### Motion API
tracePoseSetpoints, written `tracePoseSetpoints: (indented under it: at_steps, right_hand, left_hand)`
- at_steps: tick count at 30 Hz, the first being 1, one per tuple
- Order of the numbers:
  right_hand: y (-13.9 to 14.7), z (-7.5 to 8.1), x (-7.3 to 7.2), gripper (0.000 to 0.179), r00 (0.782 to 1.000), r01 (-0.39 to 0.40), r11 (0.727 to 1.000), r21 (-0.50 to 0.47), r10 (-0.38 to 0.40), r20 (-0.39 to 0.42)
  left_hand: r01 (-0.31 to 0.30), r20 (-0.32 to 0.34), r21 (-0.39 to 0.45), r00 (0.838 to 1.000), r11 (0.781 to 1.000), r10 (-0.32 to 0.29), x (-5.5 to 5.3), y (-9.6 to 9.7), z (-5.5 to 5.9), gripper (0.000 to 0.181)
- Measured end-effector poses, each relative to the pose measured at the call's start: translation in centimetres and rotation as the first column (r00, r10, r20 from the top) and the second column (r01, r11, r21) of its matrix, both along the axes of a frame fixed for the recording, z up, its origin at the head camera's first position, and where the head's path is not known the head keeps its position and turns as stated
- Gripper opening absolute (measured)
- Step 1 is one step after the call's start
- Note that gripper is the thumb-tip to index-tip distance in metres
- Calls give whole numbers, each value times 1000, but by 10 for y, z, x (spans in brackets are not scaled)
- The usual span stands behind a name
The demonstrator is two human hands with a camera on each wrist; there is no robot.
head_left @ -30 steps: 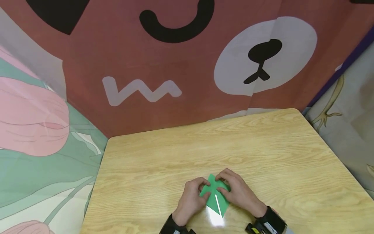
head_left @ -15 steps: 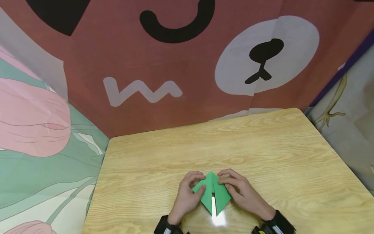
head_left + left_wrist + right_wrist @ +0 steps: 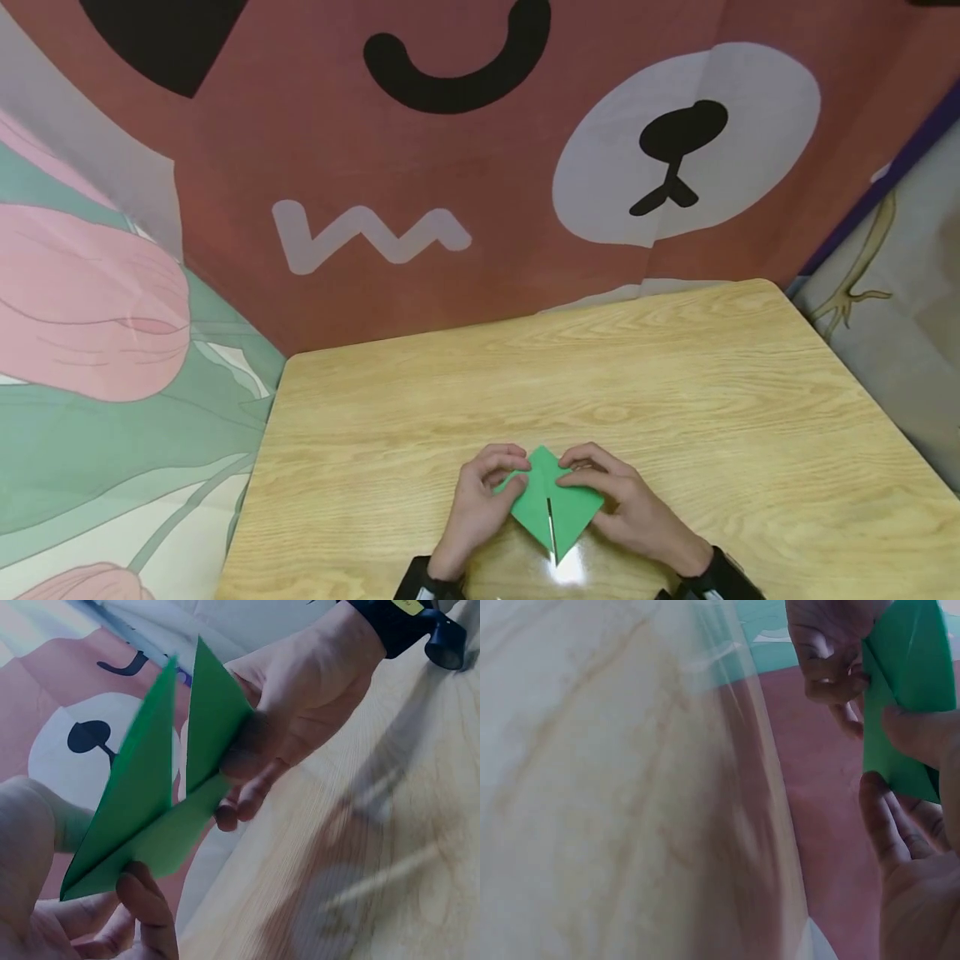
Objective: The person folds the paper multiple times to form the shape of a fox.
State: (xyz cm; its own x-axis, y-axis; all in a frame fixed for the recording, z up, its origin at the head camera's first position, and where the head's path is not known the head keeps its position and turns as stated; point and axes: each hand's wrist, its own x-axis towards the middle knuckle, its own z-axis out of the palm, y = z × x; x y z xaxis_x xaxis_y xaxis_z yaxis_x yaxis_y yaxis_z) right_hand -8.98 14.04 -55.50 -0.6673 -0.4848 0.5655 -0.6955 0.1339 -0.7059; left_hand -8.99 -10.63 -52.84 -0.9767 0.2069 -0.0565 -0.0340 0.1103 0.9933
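Note:
A folded sheet of green paper [image 3: 536, 504] is held up over the table by both hands, with a narrow slit running down to its near point. My left hand [image 3: 476, 504] pinches its left corner between thumb and fingers. On the opposite side, my right hand [image 3: 633, 508] grips the right part. Seen from the left wrist, the green paper [image 3: 142, 780] has two pointed flaps standing apart above a folded band. From the right wrist, the right thumb presses on the green paper [image 3: 922, 667] with the fingers behind it; part of the paper is cut off by the frame.
The wood-grain table [image 3: 420, 400] extends beyond the hands to its far edge. Behind it hangs a brown cloth [image 3: 405, 300] with a cartoon bear face. A flowered cloth [image 3: 90, 333] is at the left, a pale one [image 3: 892, 367] at the right. Black bands circle both wrists.
The paper's two near flaps were first close together, spread apart half a second ago, and now lie nearly together again. The right thumb has moved from the paper's front toward its near right edge.

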Motion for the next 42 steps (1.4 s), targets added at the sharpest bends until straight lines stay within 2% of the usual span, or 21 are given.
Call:
tracePoseSetpoints:
  at_steps: [3, 6, 9, 12, 15, 19, 21, 23, 27, 30, 34, 37, 38, 40, 42]
  right_hand:
    - [1, 1, -3, 68, 999, 6, 1000, -29, -8, -53]
    - [1, 2, -5, 62, 997, 17, 998, -60, -22, -76]
    - [1, 5, -4, 55, 1000, 23, 996, -90, -25, -15]
    - [0, 9, -3, 46, 997, 32, 993, -113, -24, 67]
    - [-1, 12, -2, 38, 990, 37, 992, -122, -19, 141]
    - [-3, 15, -2, 35, 977, 33, 993, -112, -9, 211]
    - [-3, 15, -2, 35, 967, 23, 994, -103, 4, 254]
    - [-2, 16, -2, 33, 952, 20, 997, -80, 6, 307]
    - [0, 17, -2, 28, 912, 5, 999, -55, 18, 410]
    - [0, 16, -1, 26, 885, 31, 998, -47, -5, 465]
    - [-2, 12, -1, 32, 858, 132, 991, 18, -123, 499]
    - [-4, 8, -2, 32, 837, 205, 974, 97, -226, 498]
    - [-4, 6, -2, 31, 836, 228, 965, 128, -262, 482]
    - [-5, 4, -2, 31, 837, 273, 942, 193, -332, 436]
    - [-6, 2, -3, 31, 844, 307, 919, 247, -383, 377]
  left_hand:
    - [52, -22, 30, 998, 998, -51, 3, -3, 2, 11]
    - [119, -80, 89, 990, 989, -112, 7, -7, 3, 12]
    - [192, -156, 140, 973, 971, -170, 10, -11, 2, 15]
    - [232, -217, 131, 955, 964, -200, 10, -12, 2, 20]
    - [211, -208, 79, 959, 974, -191, 10, -12, 3, 22]
    - [151, -113, 30, 983, 988, -146, 9, -9, 6, 18]
    - [126, -74, 5, 989, 992, -125, 9, -9, 7, 18]
    - [107, -44, -26, 993, 994, -109, 9, -8, 7, 19]
    - [97, -31, -72, 995, 993, -99, 8, -7, 2, 21]
    - [90, -31, -90, 995, 992, -93, 7, -6, -4, 22]
    - [57, -34, -148, 997, 987, -63, 4, -4, -11, 19]
    - [23, -44, -232, 998, 973, -34, 2, -1, -16, 17]
    - [9, -48, -270, 999, 963, -22, 2, 0, -17, 17]
    - [-19, -79, -377, 997, 926, -12, 2, 3, -20, 16]
    - [-50, -120, -486, 993, 872, -10, 2, 6, -23, 17]
